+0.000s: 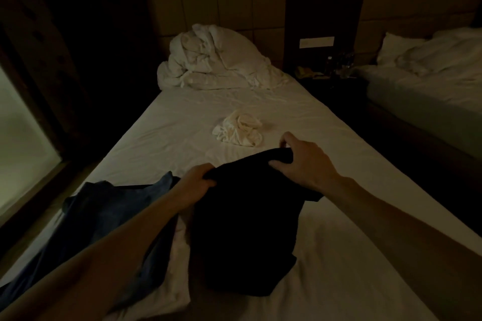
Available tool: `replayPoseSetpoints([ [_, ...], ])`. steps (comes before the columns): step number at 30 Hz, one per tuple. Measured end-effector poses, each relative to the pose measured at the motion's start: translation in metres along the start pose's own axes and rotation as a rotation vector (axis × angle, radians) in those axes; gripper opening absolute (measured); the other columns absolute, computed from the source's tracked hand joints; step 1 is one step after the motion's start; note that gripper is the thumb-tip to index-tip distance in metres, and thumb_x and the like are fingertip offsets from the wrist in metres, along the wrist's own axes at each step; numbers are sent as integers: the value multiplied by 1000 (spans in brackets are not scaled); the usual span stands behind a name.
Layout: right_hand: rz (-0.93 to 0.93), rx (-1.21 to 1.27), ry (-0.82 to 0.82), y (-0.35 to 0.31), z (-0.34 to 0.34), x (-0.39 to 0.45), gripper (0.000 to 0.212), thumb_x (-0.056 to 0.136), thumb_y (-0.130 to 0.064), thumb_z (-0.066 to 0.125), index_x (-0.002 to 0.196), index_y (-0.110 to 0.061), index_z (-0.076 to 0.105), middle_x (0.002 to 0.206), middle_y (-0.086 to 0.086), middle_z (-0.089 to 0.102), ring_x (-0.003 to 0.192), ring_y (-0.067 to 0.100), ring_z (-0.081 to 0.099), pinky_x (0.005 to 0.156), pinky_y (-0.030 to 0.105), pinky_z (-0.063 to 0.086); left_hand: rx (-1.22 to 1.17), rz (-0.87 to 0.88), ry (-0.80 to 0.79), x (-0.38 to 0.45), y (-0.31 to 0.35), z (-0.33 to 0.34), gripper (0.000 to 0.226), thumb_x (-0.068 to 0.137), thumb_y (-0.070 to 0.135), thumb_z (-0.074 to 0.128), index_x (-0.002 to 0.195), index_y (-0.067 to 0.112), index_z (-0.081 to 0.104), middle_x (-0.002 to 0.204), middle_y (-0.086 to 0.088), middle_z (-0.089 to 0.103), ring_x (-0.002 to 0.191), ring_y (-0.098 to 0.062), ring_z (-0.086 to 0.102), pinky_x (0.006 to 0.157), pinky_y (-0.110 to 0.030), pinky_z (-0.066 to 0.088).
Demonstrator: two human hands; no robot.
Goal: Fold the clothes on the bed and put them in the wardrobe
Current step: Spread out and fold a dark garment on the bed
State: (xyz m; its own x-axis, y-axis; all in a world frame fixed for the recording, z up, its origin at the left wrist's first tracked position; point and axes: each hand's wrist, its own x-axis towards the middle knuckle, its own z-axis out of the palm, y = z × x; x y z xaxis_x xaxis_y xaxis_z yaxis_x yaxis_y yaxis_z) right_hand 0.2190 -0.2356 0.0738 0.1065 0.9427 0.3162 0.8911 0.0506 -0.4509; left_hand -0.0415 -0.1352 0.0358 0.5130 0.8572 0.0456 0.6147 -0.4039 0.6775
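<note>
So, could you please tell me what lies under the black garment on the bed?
The black garment lies on the white sheet, its left edge near blue jeans. Both hands grip its far edge. Anything beneath it is hidden.

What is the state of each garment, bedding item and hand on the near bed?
black garment: held up at its top edge, lower part on the bed
blue garment: spread out, unfolded
cream cloth: crumpled
duvet: heaped
left hand: gripping black garment
right hand: gripping black garment
</note>
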Motion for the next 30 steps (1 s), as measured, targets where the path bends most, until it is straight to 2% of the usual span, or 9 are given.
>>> replayPoseSetpoints([
  [3, -37, 51, -67, 9, -14, -6, 19, 94, -40, 58, 97, -23, 48, 93, 4, 54, 81, 21, 50, 70, 34, 39, -280, -15, 122, -11, 21, -12, 20, 91, 0, 52, 81, 12, 64, 75, -4, 63, 71, -20, 59, 62, -22, 44],
  [5, -14, 126, -24, 14, -29, -12, 21, 100, -26, 51, 92, -8, 56, 89, 12, 56, 82, 26, 51, 74, 37, 41, -197, 108, 120, -22, 31, -19, 16, 95, 32, 54, 92, 22, 66, 82, 10, 67, 76, -9, 64, 70, -22, 47],
  [7, 49, 212, 37, 17, -49, -17, 31, 103, -23, 45, 83, -3, 56, 76, 7, 55, 76, 27, 52, 69, 33, 38, 27, 212, 62, -33, 37, -28, 32, 83, 59, 62, 108, 39, 59, 95, 18, 67, 85, 3, 64, 75, -17, 50],
  [10, 56, 251, -28, 15, -76, -29, 46, 97, -50, 45, 74, -11, 52, 69, 5, 51, 68, 24, 51, 63, 32, 36, 362, 386, -4, -42, 48, -36, 52, 78, 59, 69, 121, 48, 42, 111, 19, 55, 97, 7, 53, 84, -6, 38],
  [13, -65, 214, -151, 6, -95, -47, 66, 73, -80, 52, 86, -15, 56, 87, 3, 58, 80, 19, 56, 73, 35, 43, 345, 444, 33, -52, 66, -44, 35, 80, 64, 56, 112, 52, 47, 100, 15, 53, 92, 9, 51, 83, -10, 36],
  [18, -174, 246, -249, 14, -122, -70, 15, 87, -23, 72, 98, -24, 62, 103, -5, 62, 97, 10, 59, 90, 28, 46, 142, 402, 70, -88, 98, -64, 32, 72, 81, 54, 97, 63, 60, 100, 29, 66, 95, 9, 62, 82, -8, 45],
  [22, -87, 389, -109, 4, -146, -87, 9, 92, -14, 62, 93, -23, 66, 96, -2, 66, 90, 10, 63, 85, 29, 48, -36, 313, 115, -112, 126, -76, 18, 90, 42, 62, 92, 30, 75, 93, 4, 74, 85, -8, 69, 81, -25, 49],
  [25, -59, 367, -42, -13, -169, -99, 16, 99, -21, 51, 87, -21, 62, 81, 0, 59, 66, 3, 55, 65, 23, 39, -54, 293, 192, -131, 147, -87, 39, 96, 33, 56, 86, -3, 68, 70, -20, 62, 60, -18, 58, 61, -29, 40],
  [30, -54, 432, 31, -47, -205, -124, 41, 94, -45, 49, 88, -5, 55, 71, 5, 44, 58, 14, 42, 60, 29, 29, -23, 375, 366, -161, 182, -98, 37, 99, 26, 52, 74, 1, 64, 52, 9, 52, 49, -1, 47, 50, -20, 36],
])
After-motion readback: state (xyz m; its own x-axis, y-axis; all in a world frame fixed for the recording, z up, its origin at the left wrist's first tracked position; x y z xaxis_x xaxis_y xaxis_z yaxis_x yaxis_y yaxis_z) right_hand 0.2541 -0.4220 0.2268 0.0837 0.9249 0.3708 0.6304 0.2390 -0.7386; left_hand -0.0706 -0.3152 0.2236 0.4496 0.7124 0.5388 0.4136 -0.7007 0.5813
